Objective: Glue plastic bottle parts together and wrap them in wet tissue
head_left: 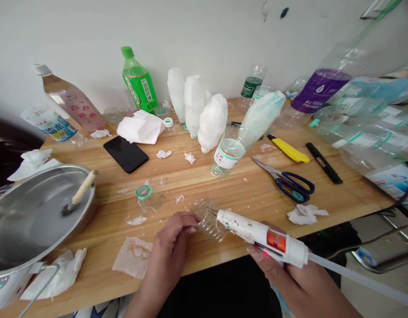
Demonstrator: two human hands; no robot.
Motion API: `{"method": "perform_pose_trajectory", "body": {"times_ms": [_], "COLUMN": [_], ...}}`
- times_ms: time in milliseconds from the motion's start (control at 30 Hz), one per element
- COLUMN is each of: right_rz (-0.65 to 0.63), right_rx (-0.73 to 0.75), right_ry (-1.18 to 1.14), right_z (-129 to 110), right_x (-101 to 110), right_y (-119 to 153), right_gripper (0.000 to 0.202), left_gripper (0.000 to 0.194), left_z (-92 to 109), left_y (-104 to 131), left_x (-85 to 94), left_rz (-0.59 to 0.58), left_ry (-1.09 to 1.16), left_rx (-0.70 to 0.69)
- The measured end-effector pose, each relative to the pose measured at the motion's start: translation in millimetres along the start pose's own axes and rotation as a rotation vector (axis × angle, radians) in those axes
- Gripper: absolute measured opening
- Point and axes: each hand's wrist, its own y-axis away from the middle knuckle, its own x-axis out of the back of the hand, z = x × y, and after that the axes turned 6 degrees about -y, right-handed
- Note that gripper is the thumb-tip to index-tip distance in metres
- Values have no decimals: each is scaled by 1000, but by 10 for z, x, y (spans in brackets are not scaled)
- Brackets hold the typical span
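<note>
Right hand (286, 278), at the lower right of the frame, is wrapped around the handle of a white glue gun (247, 227), thumb along its near side, the other fingers mostly hidden beneath it. The gun's long axis slants across the frame from lower right to centre, nozzle (213, 212) pointing left and slightly up, while a pale glue stick (356, 276) runs from its rear towards the right edge. Just below the centre of the frame lies a clear ribbed bottle piece (212, 228), the nozzle tip right over it — whether they touch, I cannot tell, nor which way the piece's open end faces. At its left edge the left hand (172, 243) has thumb and fingers drawn nearly closed, pinching the plastic. Scissors (295, 183) lie right of centre, points to the upper left — a steel bowl (28, 221) fills the left side
</note>
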Motion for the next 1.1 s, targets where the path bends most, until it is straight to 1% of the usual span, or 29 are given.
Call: {"method": "perform_pose_trajectory", "body": {"times_ms": [67,167,267,333,400,467,567,633,667,700,733,833,900,1000,1100], "right_rz": [-14,5,11,8,8,6,8,6,5,3,3,6,5,-19,-38], "right_rx": [10,-5,-20,-42,-64,-84,-111,-130,-136,-141,-146,-153,-144,-92,14], "right_ry": [-28,-56,-68,-86,-107,-132,-165,-179,-184,-188,-190,-200,-218,-240,-237], "right_z": [-9,-15,13,46,75,91,88,80,78,79,82,107,130,151,144], "right_x": [46,103,102,59,-3,-64,-119,-125,-122,-115,-108,-90,-83,-81,-101], "right_y": [-5,5,27,39,47,52,53,51,49,48,48,53,58,48,15], "right_gripper": [26,30,31,29,29,30,31,32,33,33,34,33,31,29,21], "left_gripper": [20,17,18,22,32,43,53,72,81,86,83,54,40,27,20], "left_z": [19,49,62,59,54,57,65,46,23,-6,-39,-125,-145,-123,-99], "left_y": [24,48,27,-6,-36,-52,-43,-20,-6,7,20,34,16,-43,-87], "left_x": [38,128,232,292,340,375,402,399,392,384,377,364,359,336,299], "left_rz": [-33,-72,-75,-50,-13,-14,-135,-206,-220,-218,-212,-199,-167,-27,95], "left_ry": [50,106,84,41,10,-22,-152,-271,-321,-361,-390,-435,-435,-407,-428], "left_rx": [22,94,180,243,264,218,201,209,188,155,120,44,-9,-66,-55]}}
